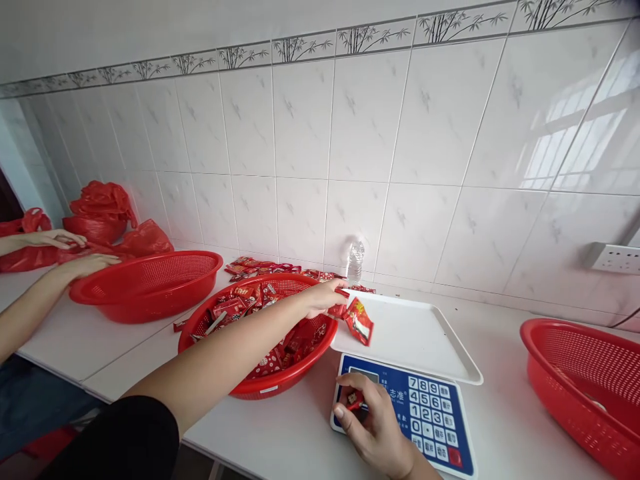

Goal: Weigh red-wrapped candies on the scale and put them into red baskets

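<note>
Beneath the left hand (323,297) and the right hand (375,427) spreads a white tabletop (500,340), where a red basket (280,385) of packets (243,303) stands under the left forearm (245,347), a white tray (405,327) lies just right of the left hand, and a blue keypad panel (435,415) sits below the right. Above the basket's rim, the left hand grasps a red packet (338,311), with a brighter packet (360,323) just below it over the tray's edge, whether held or loose I cannot tell. The right hand is curled round a small wrapped piece (354,400).
</note>
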